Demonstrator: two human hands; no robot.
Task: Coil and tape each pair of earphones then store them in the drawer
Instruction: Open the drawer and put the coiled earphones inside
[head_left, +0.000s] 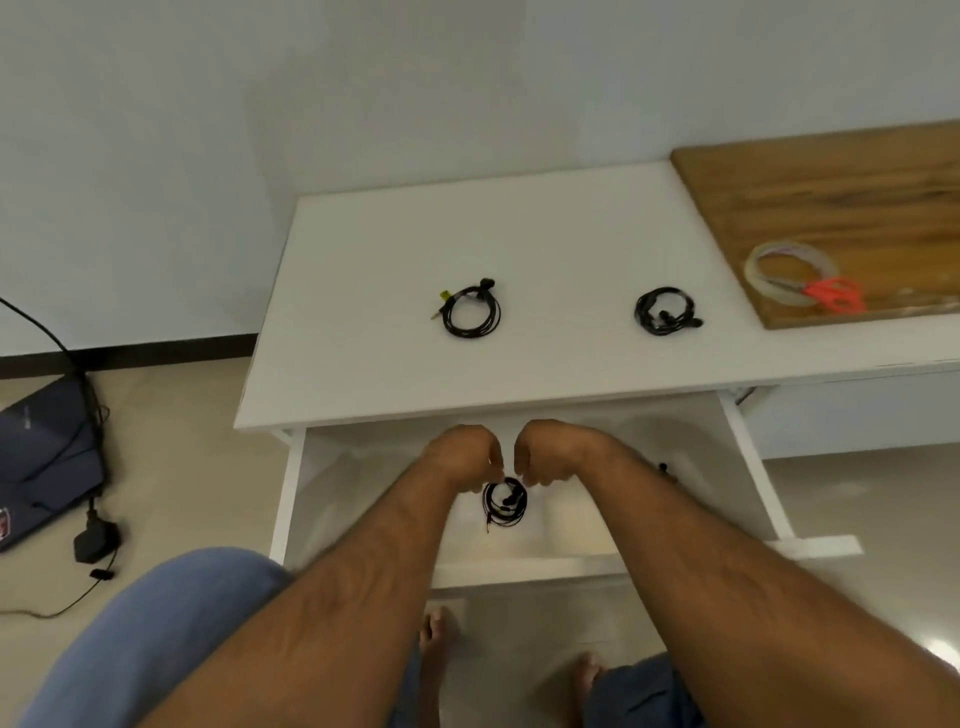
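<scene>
- Storing step, it seems: left hand (464, 453) and right hand (544, 451) curled close together over the open drawer (748, 467), fingers pinching the top of a coiled pair of earphones (504, 503).
- Coil hanging at about 6 o'clock from both hands, inside the drawer. Cannot tell if touching the drawer floor or just above it.
- Two more coiled pairs up on the white desk (363, 312): left coil (471, 309) at about 12 o'clock from the hands, right coil (666, 310) at about 1 o'clock. Well apart from each other.
- Next move, by guess: let go of the coil gently so the loops stay round, then reach up for a pair on the desk.
- Tape roll (789, 278) with orange scissors (835, 294) on the wooden board (831, 197), far off at about 2 o'clock.
- Fingertips hidden under the knuckles, so exact grip hard to see.
- Tape on the coils too small to make out, except a yellow bit on the left coil.
- Small dark thing at the drawer's right side, at about 3 o'clock, too blurry to name.
</scene>
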